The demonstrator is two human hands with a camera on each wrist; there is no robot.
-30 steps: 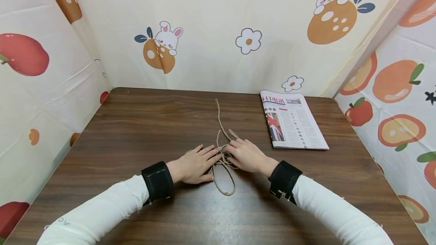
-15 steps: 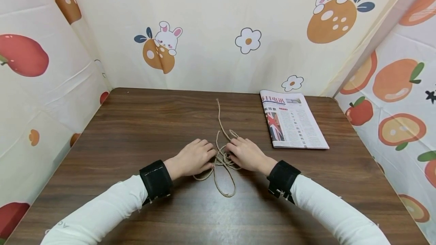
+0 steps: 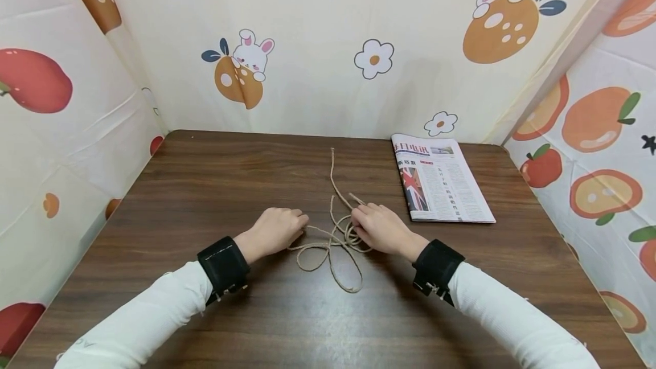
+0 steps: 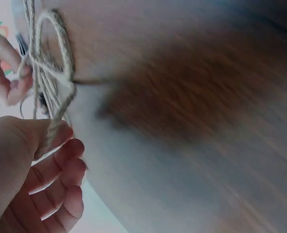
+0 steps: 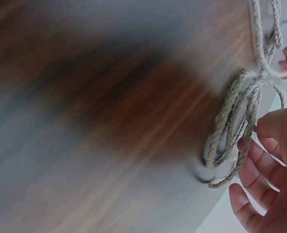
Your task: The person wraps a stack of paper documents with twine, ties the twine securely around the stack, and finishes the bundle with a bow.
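Note:
A thin tan jute rope [image 3: 329, 245] lies in tangled loops at the middle of the brown table, one end stretching toward the back edge. My left hand [image 3: 274, 229] pinches a strand at the left of the tangle; the left wrist view shows the rope [image 4: 64, 104] between thumb and index finger, the other fingers curled. On the right, my right hand [image 3: 381, 229] holds the coiled loops [image 5: 247, 121] between thumb and forefinger, its remaining fingers loosely bent. In the head view, its fingertips are partly hidden behind the hand.
A folded newspaper [image 3: 443, 181] lies at the table's back right, beyond my right hand. Around the wooden table [image 3: 230, 169], printed cloth walls [image 3: 312, 84] rise at the back and both sides. Black bands [image 3: 224, 266] wrap both wrists.
My left hand, flat beside the rope a second ago, has curled its fingers, taken a strand and drawn it left. Loops now spread open on that side. The right hand has shifted slightly right.

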